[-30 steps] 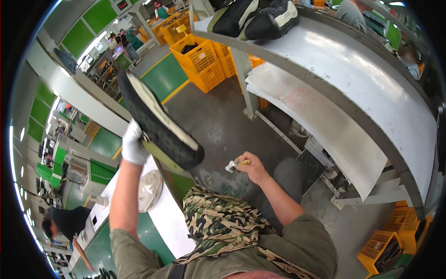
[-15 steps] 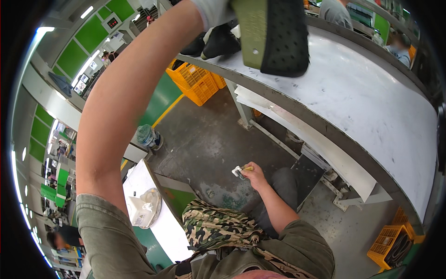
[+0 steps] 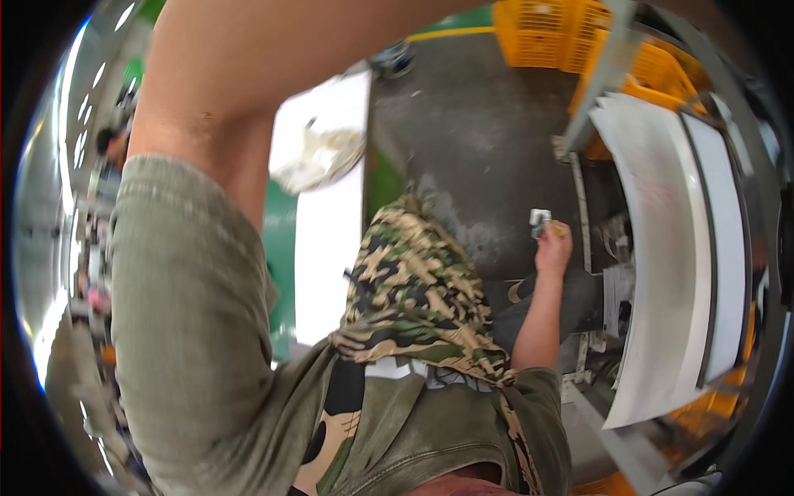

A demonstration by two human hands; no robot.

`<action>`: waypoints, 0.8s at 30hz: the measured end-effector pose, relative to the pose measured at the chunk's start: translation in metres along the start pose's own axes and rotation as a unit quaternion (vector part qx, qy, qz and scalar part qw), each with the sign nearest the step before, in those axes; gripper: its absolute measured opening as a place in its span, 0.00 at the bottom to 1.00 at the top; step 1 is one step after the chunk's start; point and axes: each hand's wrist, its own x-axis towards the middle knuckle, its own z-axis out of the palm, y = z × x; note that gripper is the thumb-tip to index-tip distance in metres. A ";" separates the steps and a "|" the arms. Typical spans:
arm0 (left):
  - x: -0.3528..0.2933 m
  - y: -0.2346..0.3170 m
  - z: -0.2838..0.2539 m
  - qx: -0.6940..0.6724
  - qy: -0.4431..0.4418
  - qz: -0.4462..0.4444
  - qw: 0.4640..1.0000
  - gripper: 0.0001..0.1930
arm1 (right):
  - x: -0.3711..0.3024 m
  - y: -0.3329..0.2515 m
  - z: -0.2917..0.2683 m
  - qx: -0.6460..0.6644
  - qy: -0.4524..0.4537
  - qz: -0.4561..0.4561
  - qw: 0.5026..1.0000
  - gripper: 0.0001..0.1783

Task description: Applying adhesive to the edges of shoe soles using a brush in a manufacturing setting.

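My right hand (image 3: 555,245) is closed round the yellowish handle of a small brush (image 3: 541,218), whose head is coated white. It is held over the grey floor, in front of the workbench's leg. My left arm (image 3: 223,74) is raised and bends across the top of the picture. The left hand itself lies beyond the upper edge, so what it holds is hidden. A camouflage apron (image 3: 422,289) covers my lap.
On the left, a white side table (image 3: 327,264) bears a pale container wrapped in plastic (image 3: 322,157). White sheets (image 3: 662,248) hang by the bench at right. Orange crates (image 3: 538,37) stand at the back, near a grey metal leg (image 3: 600,91).
The view has swung down and turned. My gloved left hand and the olive-and-black shoe sole by it have left the picture. My right hand still grips the brush, now farther right in view.
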 end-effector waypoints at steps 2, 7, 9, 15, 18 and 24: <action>-0.103 0.006 -0.006 -0.101 -0.045 -0.058 0.992 0.15 | 0.008 0.007 -0.017 -0.009 -0.011 0.014 1.000 0.09; -0.425 0.065 0.061 -0.154 -0.192 -0.416 0.875 0.18 | 0.023 0.032 -0.004 -0.081 -0.053 0.115 0.989 0.03; -0.556 0.102 0.071 -0.153 -0.371 -0.549 0.733 0.22 | 0.031 0.034 -0.014 -0.128 -0.027 0.137 0.982 0.04; -0.824 0.302 0.075 -0.238 -0.510 -0.693 0.450 0.32 | 0.041 0.055 0.099 -0.216 -0.048 0.134 0.966 0.09; -0.862 0.402 0.082 -0.297 -0.522 -0.730 0.326 0.39 | 0.035 0.097 0.216 -0.258 -0.143 0.127 0.947 0.09; -0.855 0.416 0.100 -0.271 -0.447 -0.806 0.279 0.40 | 0.011 0.172 0.390 -0.386 -0.333 -0.075 0.857 0.09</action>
